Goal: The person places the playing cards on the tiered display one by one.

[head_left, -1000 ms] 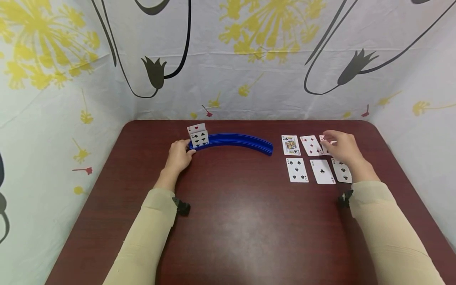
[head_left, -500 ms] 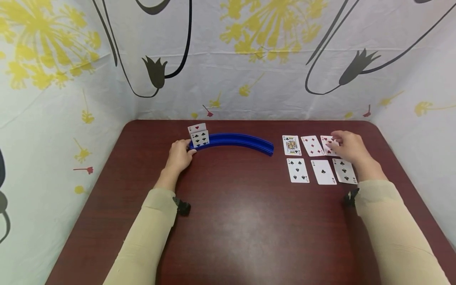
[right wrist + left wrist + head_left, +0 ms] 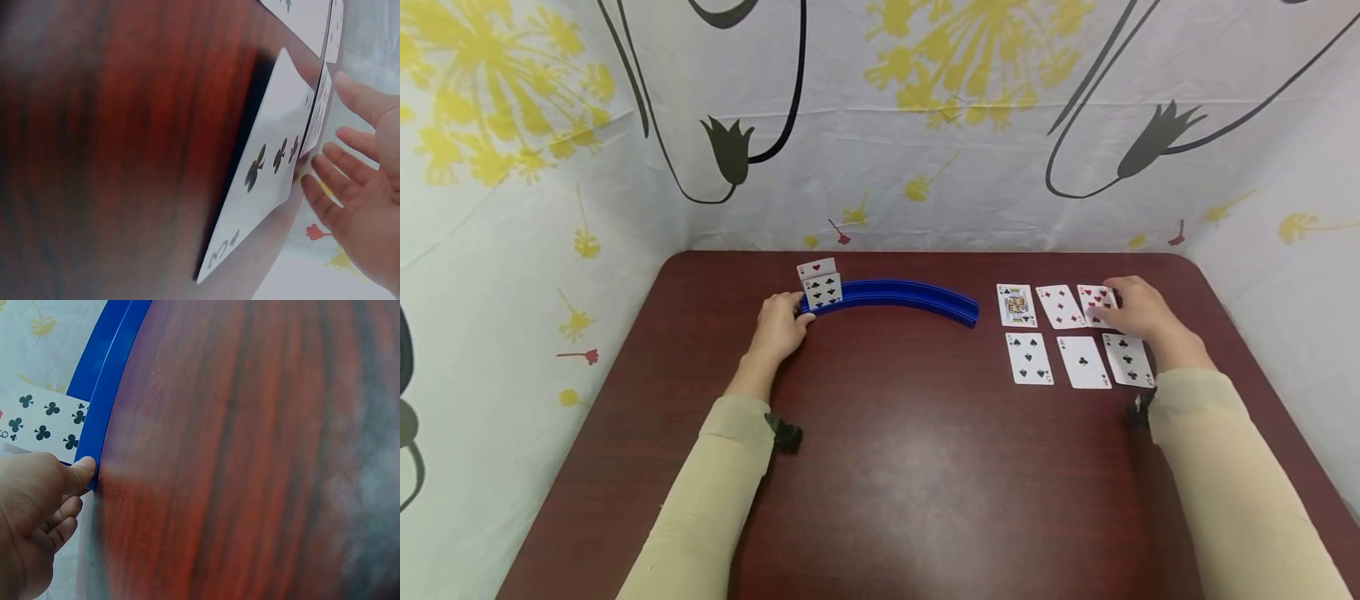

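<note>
My left hand grips the left end of a curved blue card holder, its thumb on the front edge. Two playing cards stand in the holder beside that hand: a six of clubs in front, overlapping a hearts card behind. At the back right, my right hand lies over the right part of another hearts card, hiding some of it. Its thumb reaches across the card's lower part. The right wrist view shows the fingers spread and loosely bent at the card's side.
Left of that hearts card lie a diamonds card and a king of clubs. The nearer row has a five of spades, an ace of clubs and a three of clubs. Patterned white cloth borders the brown table.
My right hand has shifted right across the hearts card, uncovering more of it and of the three of clubs. The left hand keeps its hold on the holder.
</note>
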Tool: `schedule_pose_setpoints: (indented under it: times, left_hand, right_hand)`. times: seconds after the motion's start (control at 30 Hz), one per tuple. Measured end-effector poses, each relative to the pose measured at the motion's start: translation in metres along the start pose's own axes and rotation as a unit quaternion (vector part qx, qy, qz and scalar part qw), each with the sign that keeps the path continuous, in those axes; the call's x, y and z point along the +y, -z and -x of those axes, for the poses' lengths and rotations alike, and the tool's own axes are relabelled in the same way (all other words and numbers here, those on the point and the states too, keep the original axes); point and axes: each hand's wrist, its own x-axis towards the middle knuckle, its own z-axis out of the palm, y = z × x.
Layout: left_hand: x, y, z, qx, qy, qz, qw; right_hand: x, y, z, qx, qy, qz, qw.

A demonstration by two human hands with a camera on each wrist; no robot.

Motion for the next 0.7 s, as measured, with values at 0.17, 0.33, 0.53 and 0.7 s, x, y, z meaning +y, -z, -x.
schedule_pose_setpoints:
  times: [0.17, 0.33, 0.53, 0.7]
  left_hand:
    - [0.0, 0.0, 0.0, -0.009, 0.008, -0.001, 0.9999]
    - [0.0, 0.001, 0.0, -0.01, 0.01, -0.003, 0.9999]
    - [0.0, 0.0, 0.0, -0.007, 0.006, -0.006, 0.9999]
    - [0.0, 0.0, 0.001, -0.006, 0.007, -0.005, 0.9999]
  right_hand:
    - [0.004, 0.003, -0.003, -0.049, -0.012, 0.001, 0.9987]
    - [0.008, 0.006, -0.007, -0.081, -0.02, -0.002, 0.9965]
    - [0.01, 0.006, -0.007, -0.091, -0.03, -0.002, 0.9954]
    - [0.012, 0.007, -0.008, -0.091, -0.023, -0.001, 0.9956]
